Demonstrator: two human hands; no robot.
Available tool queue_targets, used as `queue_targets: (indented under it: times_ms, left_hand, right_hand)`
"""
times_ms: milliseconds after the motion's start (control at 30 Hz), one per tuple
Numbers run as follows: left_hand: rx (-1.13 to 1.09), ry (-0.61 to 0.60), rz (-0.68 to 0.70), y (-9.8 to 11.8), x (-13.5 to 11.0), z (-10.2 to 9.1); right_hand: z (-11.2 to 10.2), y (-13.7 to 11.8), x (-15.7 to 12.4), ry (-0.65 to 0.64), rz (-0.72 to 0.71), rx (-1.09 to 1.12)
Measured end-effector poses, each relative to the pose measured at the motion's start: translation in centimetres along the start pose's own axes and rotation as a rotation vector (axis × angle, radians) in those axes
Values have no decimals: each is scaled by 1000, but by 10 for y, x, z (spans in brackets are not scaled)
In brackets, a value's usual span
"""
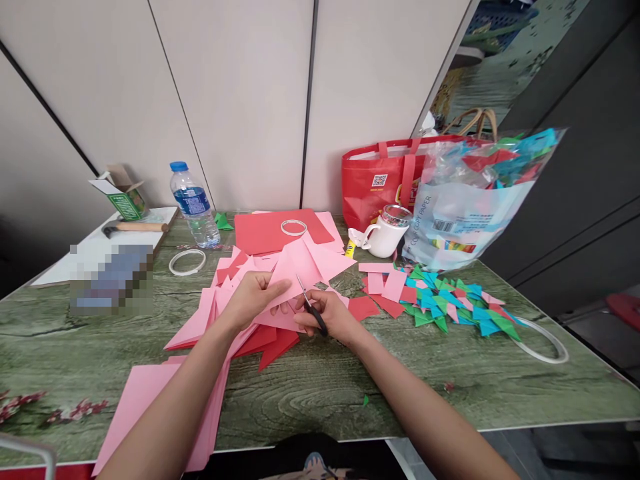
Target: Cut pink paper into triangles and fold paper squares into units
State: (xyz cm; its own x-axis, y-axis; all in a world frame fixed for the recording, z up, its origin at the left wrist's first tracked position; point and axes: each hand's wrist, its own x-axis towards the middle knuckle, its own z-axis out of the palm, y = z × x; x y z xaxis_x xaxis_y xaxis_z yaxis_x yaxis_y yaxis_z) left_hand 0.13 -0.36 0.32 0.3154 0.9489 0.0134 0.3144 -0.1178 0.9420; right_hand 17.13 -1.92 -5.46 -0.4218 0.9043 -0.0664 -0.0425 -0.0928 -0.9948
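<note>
My left hand (257, 297) pinches a folded sheet of pink paper (300, 263) above a pile of pink and red paper. In my right hand (327, 313) is a pair of scissors (315, 315) with black handles, its blades pointing up and left against the pink paper. Whether the blades are apart is too small to tell. Beneath and around both hands lie pink pieces (200, 320) and red pieces (277, 347). A stack of pink sheets (150, 407) lies under my left forearm.
Small folded pieces (450, 303) and a white ring (543, 340) lie right. Behind stand a white mug (387, 233), red bag (367, 180), plastic paper bag (450, 213) and water bottle (195, 207). A hammer (135, 227) and green box (125, 197) are at left.
</note>
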Motion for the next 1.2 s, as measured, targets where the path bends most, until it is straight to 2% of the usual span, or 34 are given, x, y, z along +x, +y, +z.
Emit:
queue_targets:
  times_ms: [233,400,500,700,867,1200]
  left_hand:
    - [-48,-53,16,-3,1,-1]
    - [-88,87,52,-8,5,-2]
    - [-54,124,70,-10,7,-4]
    - [70,116,88,-8,6,-2]
    - [27,70,95,-9,6,3]
    - [46,73,112,-10,6,2]
  right_hand:
    - [1,-1,0,24,-20,-2]
    - [1,-1,0,22,-10,-28]
    - [1,0,1,16,0,-20]
    - [0,3,1,37,25,17]
    - [2,1,0,64,30,62]
    - [2,5,1,65,34,55]
